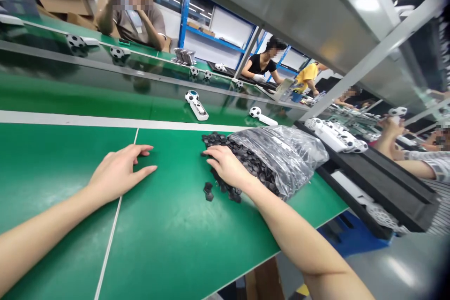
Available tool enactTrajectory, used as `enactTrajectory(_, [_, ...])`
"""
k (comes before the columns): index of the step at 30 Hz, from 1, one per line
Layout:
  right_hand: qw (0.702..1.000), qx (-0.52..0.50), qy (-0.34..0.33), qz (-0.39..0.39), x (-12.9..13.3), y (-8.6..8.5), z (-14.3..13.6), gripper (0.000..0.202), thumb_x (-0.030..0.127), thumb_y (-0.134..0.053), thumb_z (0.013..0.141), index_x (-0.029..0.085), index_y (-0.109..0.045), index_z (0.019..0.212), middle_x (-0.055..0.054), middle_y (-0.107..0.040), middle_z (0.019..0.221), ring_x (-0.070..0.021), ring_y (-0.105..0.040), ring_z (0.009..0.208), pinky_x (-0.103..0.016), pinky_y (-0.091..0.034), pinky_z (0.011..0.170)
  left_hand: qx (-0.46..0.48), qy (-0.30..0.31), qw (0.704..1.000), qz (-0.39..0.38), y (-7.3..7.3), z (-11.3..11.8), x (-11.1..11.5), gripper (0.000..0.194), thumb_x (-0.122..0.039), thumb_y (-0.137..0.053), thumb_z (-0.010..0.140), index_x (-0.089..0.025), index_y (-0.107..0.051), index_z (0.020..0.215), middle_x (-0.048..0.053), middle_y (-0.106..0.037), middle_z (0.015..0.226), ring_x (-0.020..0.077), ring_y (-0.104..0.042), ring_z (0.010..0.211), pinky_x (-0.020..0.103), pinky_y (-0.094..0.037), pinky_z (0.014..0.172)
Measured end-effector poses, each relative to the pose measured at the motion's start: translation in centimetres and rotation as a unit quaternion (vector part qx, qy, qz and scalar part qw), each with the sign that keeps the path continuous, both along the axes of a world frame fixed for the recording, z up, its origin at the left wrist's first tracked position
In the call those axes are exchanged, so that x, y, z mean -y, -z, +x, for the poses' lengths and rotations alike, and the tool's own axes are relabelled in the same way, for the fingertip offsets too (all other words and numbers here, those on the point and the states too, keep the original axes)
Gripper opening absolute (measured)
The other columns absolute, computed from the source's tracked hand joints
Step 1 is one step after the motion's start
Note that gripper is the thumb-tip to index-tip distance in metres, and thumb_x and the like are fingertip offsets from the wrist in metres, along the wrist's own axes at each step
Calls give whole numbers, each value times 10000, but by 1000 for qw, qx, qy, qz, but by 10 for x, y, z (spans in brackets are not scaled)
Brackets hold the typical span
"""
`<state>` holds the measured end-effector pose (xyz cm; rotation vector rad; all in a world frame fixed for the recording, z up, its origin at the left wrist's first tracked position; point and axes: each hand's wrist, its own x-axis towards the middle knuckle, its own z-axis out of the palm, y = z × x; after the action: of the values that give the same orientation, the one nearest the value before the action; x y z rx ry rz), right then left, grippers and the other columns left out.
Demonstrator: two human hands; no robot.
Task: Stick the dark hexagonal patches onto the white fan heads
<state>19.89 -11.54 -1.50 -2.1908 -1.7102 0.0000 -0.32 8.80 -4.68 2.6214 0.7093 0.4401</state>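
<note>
My left hand hovers over or rests on the green tabletop, thumb and fingers apart, with nothing between them. On the right, my right hand lies at the mouth of a clear plastic bag, over a heap of small black flat pieces. Its fingers reach the left side of the heap; whether they pinch a piece is hidden. A few loose black pieces have spilled onto the table below that hand.
Beyond a white strip runs a green conveyor carrying white handles with football-patterned heads. Black trays with similar white parts stand at the right. A metal shelf hangs overhead. Co-workers sit across the line and at the far right.
</note>
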Motion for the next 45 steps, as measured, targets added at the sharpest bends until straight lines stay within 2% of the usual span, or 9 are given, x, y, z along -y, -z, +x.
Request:
enactTrajectory(5, [993,110,-23,-38,-7,17,6,349,103,-426,902,169,-525,1230,-49,-517,1279,-262,-359,1193,-408,-340,932,-8,7,1000,13,-3,0,4,512,-573,-462,766,-228,-534,1137,55,-610,1022,220,-567,789,332,-397,722])
enactTrajectory(12, [984,164,-28,-63,-4,7,-2,217,150,-442,913,165,-638,1005,-81,-655,939,-225,-506,916,-346,-348,770,-8,19,999,26,-3,-2,3,511,-572,-453,774,-207,-549,1119,66,-599,1004,221,-567,801,327,-402,725])
enactTrajectory(17, [998,61,-13,10,3,7,-1,228,158,-446,913,175,-601,1080,-54,-651,980,-188,-531,903,-319,-391,813,-4,27,999,29,-6,-4,5,475,-553,-463,790,-205,-561,1097,53,-583,989,213,-549,795,305,-392,702])
enactTrajectory(21, [997,16,-45,54,6,8,1,185,171,-496,894,182,-613,1037,-55,-626,1039,-181,-512,979,-327,-392,890,-6,25,999,30,-8,-4,7,445,-538,-466,797,-216,-562,1088,39,-569,970,204,-534,795,292,-388,702])
enactTrajectory(24, [994,3,-97,48,9,2,4,125,237,-597,845,180,-635,949,-59,-610,1001,-185,-497,976,-327,-396,891,-15,21,999,29,-9,-4,7,446,-551,-456,795,-228,-562,1082,37,-569,963,204,-533,795,293,-393,698])
enactTrajectory(29, [982,-30,-186,-8,16,-8,3,251,402,-688,747,197,-653,888,-41,-575,895,-181,-495,898,-285,-437,793,-25,24,999,33,-12,-4,8,432,-546,-443,807,-229,-563,1074,39,-568,995,202,-535,798,290,-392,688])
enactTrajectory(36, [991,18,-134,2,10,1,1,127,256,-570,866,172,-653,911,-53,-613,890,-185,-501,875,-309,-423,811,-20,25,999,29,-9,-3,7,421,-551,-453,806,-238,-576,1060,37,-567,1038,196,-544,786,298,-393,699])
enactTrajectory(41, [995,-1,-92,48,9,3,7,170,195,-472,915,180,-638,954,-46,-621,924,-170,-511,901,-309,-412,847,-12,28,999,30,-6,-4,6,423,-560,-459,794,-241,-594,1036,32,-581,1027,202,-544,788,297,-390,695])
enactTrajectory(45, [991,-23,-125,53,12,1,7,127,212,-524,891,177,-636,941,-46,-619,928,-171,-510,924,-320,-412,867,-15,33,999,30,-7,-4,5,420,-546,-447,808,-229,-597,1039,37,-576,1038,195,-542,778,291,-391,688])
